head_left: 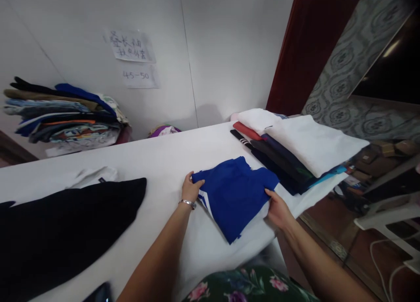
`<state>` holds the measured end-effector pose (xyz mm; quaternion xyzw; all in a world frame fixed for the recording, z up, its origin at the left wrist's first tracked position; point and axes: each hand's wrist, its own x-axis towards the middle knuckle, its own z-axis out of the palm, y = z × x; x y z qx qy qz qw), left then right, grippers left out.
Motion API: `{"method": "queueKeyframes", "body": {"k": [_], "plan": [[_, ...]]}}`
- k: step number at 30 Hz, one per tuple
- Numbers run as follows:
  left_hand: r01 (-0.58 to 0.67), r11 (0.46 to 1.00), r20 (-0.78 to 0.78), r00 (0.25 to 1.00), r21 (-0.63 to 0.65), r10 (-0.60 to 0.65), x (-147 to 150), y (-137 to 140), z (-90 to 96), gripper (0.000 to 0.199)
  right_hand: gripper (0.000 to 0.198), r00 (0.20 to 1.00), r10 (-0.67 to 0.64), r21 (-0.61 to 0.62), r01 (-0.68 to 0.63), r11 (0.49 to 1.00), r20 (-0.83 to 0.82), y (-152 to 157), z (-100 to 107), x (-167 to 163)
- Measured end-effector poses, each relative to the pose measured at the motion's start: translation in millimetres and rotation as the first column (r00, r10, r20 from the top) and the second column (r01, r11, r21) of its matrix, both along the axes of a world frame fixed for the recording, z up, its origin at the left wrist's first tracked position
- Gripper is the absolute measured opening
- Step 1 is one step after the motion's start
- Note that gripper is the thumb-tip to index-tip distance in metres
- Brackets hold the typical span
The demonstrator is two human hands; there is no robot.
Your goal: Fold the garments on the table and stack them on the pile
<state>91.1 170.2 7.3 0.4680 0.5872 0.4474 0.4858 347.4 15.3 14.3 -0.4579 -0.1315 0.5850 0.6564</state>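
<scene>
Black garment: there on your far left, this black garment [75, 227] lay spread over the white surface [170, 155], well apart from your hands.
Left hand: and here your left hand [191, 189] pinched the blue garment's upper left corner, thumb on top, fingers at the far edge.
Blue garment: right between your hands, flat on the surface, the blue garment [234, 188] lay in front of you! No clear long axis, roughly as wide as deep, one corner pointing back at you. Deep blue it was, softly creased, the far edge uneven, a white striped band [205, 200] along the left side.
Right hand: over on the right edge, your right hand [278, 210] pinched the cloth, lower fingers hidden. Neither hand was nearer; both touched it, the right closer to your body.
Folded stack: just beyond, near the blue garment's right side, sat the folded stack [318, 142], white on top.
</scene>
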Motion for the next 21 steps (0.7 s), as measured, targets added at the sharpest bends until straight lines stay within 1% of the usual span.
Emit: {"method": "queueKeyframes", "body": {"k": [2, 4, 6, 8, 12, 14, 16, 19, 21], "plan": [[-0.024, 1.0, -0.062, 0.998, 0.018, 0.025, -4.8, 1.7, -2.2, 0.062, 0.025, 0.996, 0.076, -0.026, -0.078, 0.997, -0.053, 1.7, -1.0, -0.5], [-0.012, 1.0, -0.133, 0.991, 0.027, 0.016, -8.3, 2.3, -6.5, 0.061, 0.036, 0.986, 0.15, -0.027, -0.152, 0.988, -0.073, -0.6, -1.4, -2.5], [0.012, 0.999, -0.2, 0.98, 0.035, -0.004, -9.6, 1.7, -11.0, 0.062, 0.045, 0.98, 0.19, -0.021, -0.192, 0.981, -0.064, -4.9, -1.6, -5.4], [0.024, 0.999, -0.265, 0.964, 0.044, -0.012, -8.9, 0.3, -13.4, 0.064, 0.048, 0.977, 0.201, -0.027, -0.204, 0.979, -0.067, -8.2, -1.4, -8.5], [0.039, 0.998, -0.344, 0.939, 0.053, -0.018, -6.2, -3.2, -11.0, 0.065, 0.038, 0.98, 0.157, -0.074, -0.167, 0.983, -0.124, -2.5, 0.5, -15.1], [0.043, 0.998, -0.361, 0.932, 0.048, -0.023, -6.2, -4.4, -9.1, 0.066, 0.035, 0.977, 0.167, -0.091, -0.18, 0.98, -0.129, 5.6, 1.5, -18.7], [0.043, 0.998, -0.353, 0.935, 0.047, -0.024, -7.0, -4.8, -9.0, 0.066, 0.031, 0.971, 0.203, -0.109, -0.217, 0.97, -0.125, 14.4, 1.3, -21.9], [0.031, 0.997, -0.305, 0.952, 0.068, -0.009, -8.2, -4.0, -13.0, 0.064, 0.02, 0.961, 0.245, -0.161, -0.264, 0.951, -0.13, 24.8, -2.1, -25.0], [0.018, 0.996, -0.261, 0.965, 0.091, 0.006, -8.4, -2.6, -17.5, 0.062, 0.015, 0.967, 0.251, -0.124, -0.255, 0.959, -0.049, 29.4, -5.4, -25.7]]}}
